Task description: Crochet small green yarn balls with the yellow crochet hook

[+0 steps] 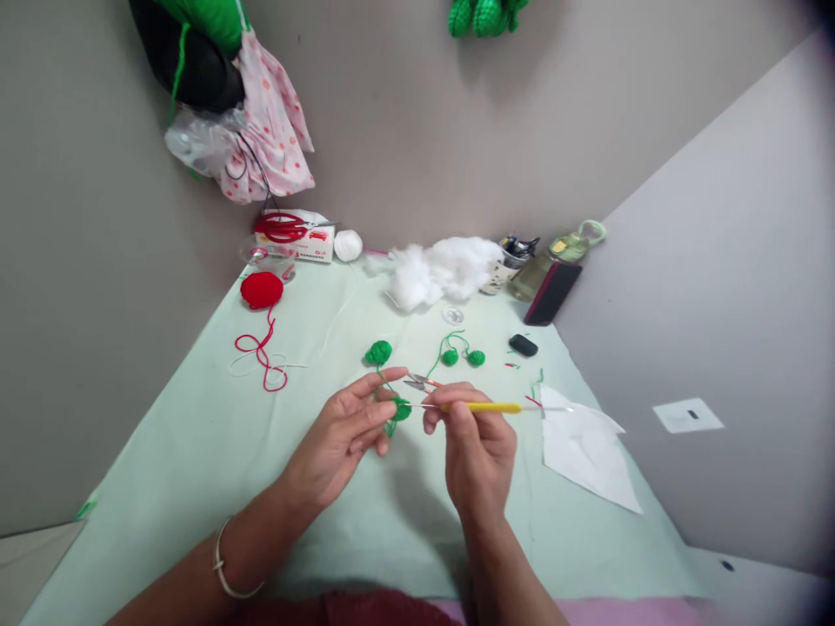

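Observation:
My left hand (352, 416) pinches a small piece of green crochet work (403, 409) between thumb and fingers, its index finger stretched out with green yarn running by it. In my right hand (476, 435) is a yellow-handled crochet hook (492, 407), held like a pen, its thin metal tip at the green piece. Just beyond the hands lies a small ball of green yarn (378, 352). A pair of small thread snips (421, 382) rests behind my fingers, partly hidden. Two little green crocheted balls (450, 357) with yarn tails lie farther back.
White stuffing (437, 271) is heaped at the back. A red yarn ball (262, 289) and red scissors (282, 228) are at the left. To the right stand a pen cup (501, 271), a bottle (536, 274) and a phone (553, 294); white paper (587, 448) lies nearer.

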The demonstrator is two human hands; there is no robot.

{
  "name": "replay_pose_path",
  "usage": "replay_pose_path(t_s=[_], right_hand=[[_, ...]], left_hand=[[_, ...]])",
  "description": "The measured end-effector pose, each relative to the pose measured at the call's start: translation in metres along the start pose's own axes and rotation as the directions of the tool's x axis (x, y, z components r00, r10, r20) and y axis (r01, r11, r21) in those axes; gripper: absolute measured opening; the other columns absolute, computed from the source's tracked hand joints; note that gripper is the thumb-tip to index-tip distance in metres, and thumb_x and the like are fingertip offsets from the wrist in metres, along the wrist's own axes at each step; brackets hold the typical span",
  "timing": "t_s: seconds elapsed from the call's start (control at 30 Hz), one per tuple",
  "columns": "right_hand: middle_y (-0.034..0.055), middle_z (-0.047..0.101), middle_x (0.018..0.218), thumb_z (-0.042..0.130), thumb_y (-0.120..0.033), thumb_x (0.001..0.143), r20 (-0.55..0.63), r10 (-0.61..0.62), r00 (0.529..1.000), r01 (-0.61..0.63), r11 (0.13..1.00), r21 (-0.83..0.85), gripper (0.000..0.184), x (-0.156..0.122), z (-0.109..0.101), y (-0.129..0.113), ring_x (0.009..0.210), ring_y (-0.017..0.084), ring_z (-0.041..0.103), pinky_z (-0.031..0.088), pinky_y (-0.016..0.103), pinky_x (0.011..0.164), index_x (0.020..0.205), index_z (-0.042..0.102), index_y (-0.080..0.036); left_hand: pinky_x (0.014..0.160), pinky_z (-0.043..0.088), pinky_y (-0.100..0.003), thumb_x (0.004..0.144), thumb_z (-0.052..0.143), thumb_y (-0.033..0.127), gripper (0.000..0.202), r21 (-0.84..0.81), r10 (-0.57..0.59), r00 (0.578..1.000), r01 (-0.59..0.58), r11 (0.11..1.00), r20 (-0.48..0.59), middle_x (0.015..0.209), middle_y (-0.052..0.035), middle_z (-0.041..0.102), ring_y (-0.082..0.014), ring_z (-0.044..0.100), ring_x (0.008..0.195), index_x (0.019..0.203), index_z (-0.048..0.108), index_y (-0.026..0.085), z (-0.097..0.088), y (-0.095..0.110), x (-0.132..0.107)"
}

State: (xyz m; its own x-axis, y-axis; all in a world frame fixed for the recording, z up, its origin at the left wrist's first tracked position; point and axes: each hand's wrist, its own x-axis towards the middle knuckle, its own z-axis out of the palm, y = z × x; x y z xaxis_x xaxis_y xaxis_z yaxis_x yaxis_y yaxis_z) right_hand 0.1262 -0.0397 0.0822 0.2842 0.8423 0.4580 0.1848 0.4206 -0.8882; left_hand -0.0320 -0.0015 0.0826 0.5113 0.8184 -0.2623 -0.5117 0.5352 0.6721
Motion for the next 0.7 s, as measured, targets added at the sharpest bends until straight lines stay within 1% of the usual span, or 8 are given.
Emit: replay_pose_path(t_s=[0.07,0.17,0.23,0.33,0.43,0.53,0.63,0.7], right_hand=[[0.0039,0.075,0.087,0.057,-0.024,0.103,0.041,0.028,0.999,-0.028,0.999,0.019,0.021,0.001,0.003,0.001,0.071,0.017,0.066,0.058,0.037,0.072,0.094,0.076,-0.023],[0.0043,0.078,0.092,0.06,-0.016,0.1,0.082,-0.09,0.993,0.099,0.987,-0.124,0.02,-0.003,0.009,0.005,0.079,0.018,0.071,0.06,0.037,0.075,0.103,0.077,-0.026],[0.0057,0.078,0.097,0.061,-0.011,0.098,0.121,-0.24,0.963,0.264,0.928,-0.263,0.029,-0.009,0.01,0.009,0.085,0.02,0.073,0.061,0.038,0.076,0.115,0.077,-0.029],[0.0081,0.078,0.106,0.062,-0.009,0.095,0.168,-0.368,0.914,0.405,0.841,-0.358,0.038,-0.012,0.007,0.011,0.093,0.022,0.074,0.061,0.038,0.076,0.124,0.075,-0.031],[0.0047,0.077,0.09,0.059,-0.013,0.099,0.059,-0.207,0.977,0.215,0.949,-0.23,0.026,-0.008,0.003,0.009,0.084,0.021,0.072,0.06,0.042,0.08,0.112,0.077,-0.028],[0.0028,0.074,0.079,0.058,-0.025,0.102,-0.004,0.022,1.0,-0.022,0.999,-0.028,0.02,-0.001,0.005,0.005,0.071,0.018,0.067,0.058,0.04,0.076,0.097,0.078,-0.024],[0.0045,0.077,0.087,0.065,-0.03,0.098,0.053,0.083,0.995,-0.085,0.996,0.031,0.017,0.001,0.009,0.005,0.072,0.017,0.066,0.057,0.035,0.069,0.092,0.08,-0.023],[0.0031,0.078,0.089,0.065,-0.03,0.099,0.069,0.122,0.99,-0.126,0.991,0.053,0.016,0.001,0.009,0.006,0.071,0.016,0.066,0.056,0.033,0.068,0.095,0.08,-0.025]], left_hand=[[0.052,0.045,-0.02,0.082,0.085,0.027,0.039,0.068,0.036,0.999,-0.036,0.997,0.003,0.088,0.0025,0.064,-0.0002,0.024,0.048,0.121,0.078,0.023,0.001,-0.002,-0.001],[0.06,0.051,-0.022,0.083,0.085,0.029,0.041,0.15,0.092,0.993,-0.08,0.985,-0.074,0.097,0.0004,0.066,-0.0015,0.037,0.052,0.123,0.077,0.025,0.004,-0.005,-0.002],[0.062,0.05,-0.021,0.082,0.086,0.03,0.045,0.135,0.095,0.989,-0.08,0.988,-0.111,0.086,0.0025,0.063,-0.0026,0.039,0.054,0.125,0.077,0.025,0.005,-0.006,-0.002],[0.058,0.045,-0.018,0.082,0.086,0.03,0.043,0.002,-0.028,0.997,0.028,1.0,-0.07,0.059,0.0093,0.043,-0.0026,0.024,0.049,0.123,0.079,0.019,0.002,-0.004,0.001],[0.056,0.043,-0.016,0.082,0.085,0.028,0.034,-0.104,-0.099,0.994,0.093,0.99,-0.051,0.057,0.0113,0.032,-0.003,0.016,0.049,0.114,0.082,0.016,-0.001,0.0,0.003],[0.06,0.045,-0.018,0.08,0.086,0.024,0.03,-0.056,-0.024,0.996,0.019,0.998,-0.086,0.068,0.0065,0.05,-0.0024,0.027,0.051,0.109,0.083,0.02,-0.001,0.001,0.003],[0.066,0.048,-0.023,0.08,0.085,0.025,0.032,0.101,0.056,0.996,-0.049,0.994,-0.068,0.079,0.0019,0.063,-0.0064,0.044,0.059,0.112,0.082,0.023,0.001,-0.001,0.001],[0.069,0.048,-0.024,0.085,0.081,0.028,0.03,0.158,0.063,0.997,-0.054,0.986,-0.05,0.078,0.002,0.064,-0.0091,0.05,0.064,0.115,0.081,0.024,0.002,0.0,-0.002]])
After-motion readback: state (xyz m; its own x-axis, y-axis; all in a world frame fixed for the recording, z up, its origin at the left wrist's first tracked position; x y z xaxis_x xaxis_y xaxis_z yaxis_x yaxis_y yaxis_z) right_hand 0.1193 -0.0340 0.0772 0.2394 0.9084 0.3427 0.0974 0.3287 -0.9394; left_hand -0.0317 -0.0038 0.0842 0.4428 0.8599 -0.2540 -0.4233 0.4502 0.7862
